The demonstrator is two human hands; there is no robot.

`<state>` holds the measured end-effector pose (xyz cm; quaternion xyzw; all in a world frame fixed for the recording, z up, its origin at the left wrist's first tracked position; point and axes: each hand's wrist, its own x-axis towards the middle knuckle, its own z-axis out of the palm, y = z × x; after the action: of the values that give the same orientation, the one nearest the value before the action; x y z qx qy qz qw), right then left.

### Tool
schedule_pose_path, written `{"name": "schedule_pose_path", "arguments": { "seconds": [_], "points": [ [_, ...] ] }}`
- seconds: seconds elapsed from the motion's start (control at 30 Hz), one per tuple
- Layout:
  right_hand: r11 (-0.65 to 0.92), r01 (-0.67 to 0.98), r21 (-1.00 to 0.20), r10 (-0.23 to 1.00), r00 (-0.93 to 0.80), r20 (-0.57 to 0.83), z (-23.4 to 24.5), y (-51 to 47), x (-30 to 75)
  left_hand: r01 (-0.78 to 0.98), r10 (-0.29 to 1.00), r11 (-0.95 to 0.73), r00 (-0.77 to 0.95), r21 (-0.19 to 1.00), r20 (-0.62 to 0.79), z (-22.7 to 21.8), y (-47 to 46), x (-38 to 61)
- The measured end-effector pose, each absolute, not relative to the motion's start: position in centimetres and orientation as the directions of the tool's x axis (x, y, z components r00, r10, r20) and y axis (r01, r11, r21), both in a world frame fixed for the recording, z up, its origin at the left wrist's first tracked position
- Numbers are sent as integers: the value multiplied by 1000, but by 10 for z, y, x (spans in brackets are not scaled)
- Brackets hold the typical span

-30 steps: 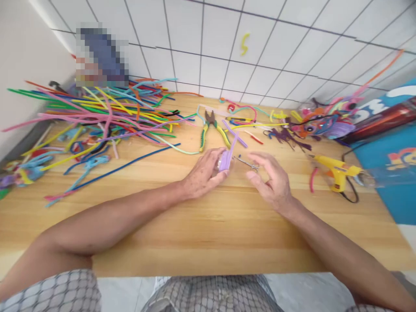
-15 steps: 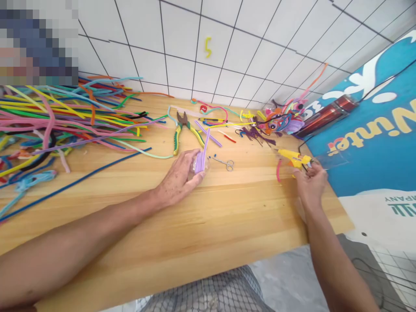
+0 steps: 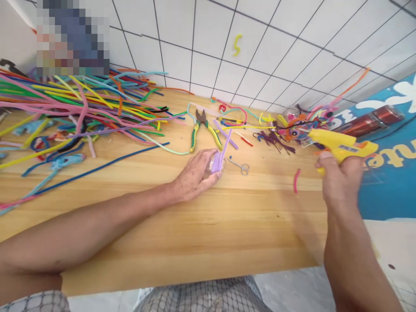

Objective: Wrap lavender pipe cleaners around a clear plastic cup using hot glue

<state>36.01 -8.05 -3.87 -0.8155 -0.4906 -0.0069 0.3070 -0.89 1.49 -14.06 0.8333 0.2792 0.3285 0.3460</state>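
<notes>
My left hand [image 3: 195, 175] rests on the wooden table [image 3: 201, 225], fingers closed round a small bundle of lilac pipe cleaner [image 3: 218, 161] whose free end sticks up toward the pliers. My right hand [image 3: 339, 177] is raised above the table's right end, closed on the grip of a yellow glue gun [image 3: 341, 145] whose nozzle points left. Small scissors [image 3: 240, 166] lie just right of the lilac bundle. A short pink pipe cleaner piece [image 3: 295, 180] lies between the scissors and my right hand.
A big heap of coloured pipe cleaners [image 3: 81, 112] covers the table's left back. Green-handled pliers [image 3: 203, 125] lie behind my left hand. A colourful pipe cleaner figure [image 3: 297, 128] stands at the back right. A blue banner [image 3: 390, 173] hangs past the table's right edge.
My right hand left the spot beside the scissors, reached right to the glue gun lying on the table, and now holds it lifted. My left hand kept the lilac bundle in place.
</notes>
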Motion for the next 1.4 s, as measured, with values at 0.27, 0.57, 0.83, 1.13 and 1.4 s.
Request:
{"name": "schedule_pose_path", "arguments": {
  "seconds": [0.27, 0.57, 0.83, 1.13, 1.4],
  "points": [
    [-245, 819, -519, 903, 388, 185, -71, -49, 259, 233, 698, -598, 622, 767, 355, -143, 15, -7],
    [-265, 828, -493, 864, 431, 261, -79, -54, 280, 225, 703, -588, 618, 777, 353, -139, 13, -8],
    [-707, 701, -93, 663, 703, 256, -34, -84, 421, 231, 690, -603, 632, 764, 353, -136, 13, -10],
    [-745, 667, -25, 661, 742, 109, -75, -97, 457, 260, 699, -592, 637, 763, 325, -135, 13, -11],
    [-695, 719, -27, 716, 694, 74, -77, -101, 448, 256, 710, -569, 632, 781, 310, -136, 14, -12]
  ]
}}
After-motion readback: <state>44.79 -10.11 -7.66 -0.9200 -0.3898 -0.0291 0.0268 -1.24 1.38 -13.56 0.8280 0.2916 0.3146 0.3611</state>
